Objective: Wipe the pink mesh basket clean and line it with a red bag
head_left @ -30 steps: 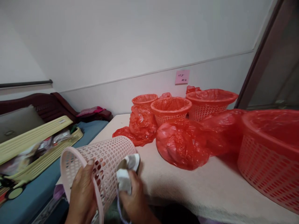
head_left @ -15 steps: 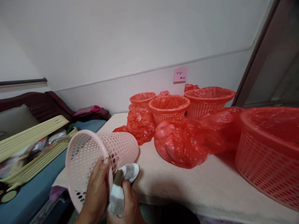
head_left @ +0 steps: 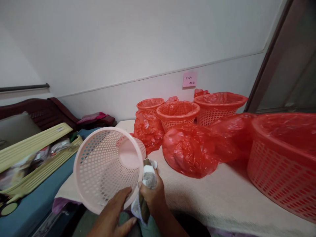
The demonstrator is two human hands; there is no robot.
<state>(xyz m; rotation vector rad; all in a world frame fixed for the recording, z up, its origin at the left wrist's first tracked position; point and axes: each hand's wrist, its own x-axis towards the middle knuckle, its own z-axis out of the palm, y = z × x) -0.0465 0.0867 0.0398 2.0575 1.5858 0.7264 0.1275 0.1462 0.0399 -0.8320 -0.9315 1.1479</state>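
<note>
We have the pale pink basket (head_left: 108, 168) tipped on its side over the near left corner of the bench (head_left: 197, 197), its mouth turned towards us and its closed end pointing at the far edge. Whether its wall touches the bench we cannot tell. Our right hand (head_left: 155, 192) has its fingers closed on a folded cloth (head_left: 149, 177), white, grey and olive, bunched against the right side of the rim, with its lower end hanging past the near edge. Our left hand (head_left: 111, 212) reaches in from below, thumb and fingers wide apart, fingertips over the lower rim; how much weight they take we cannot tell.

As we judge it, the step in hand is working the cloth at the basket's rim, though one view does not tell us whether it rubs or merely rests there. From here a move calls for the left fingers to steady the rim, since a round basket could roll off that corner, and for the right to pinch the cloth firmly. Towards the far edge stand red baskets (head_left: 177, 113) with a red plastic bag (head_left: 190, 151) before them, well clear of our hands
</note>
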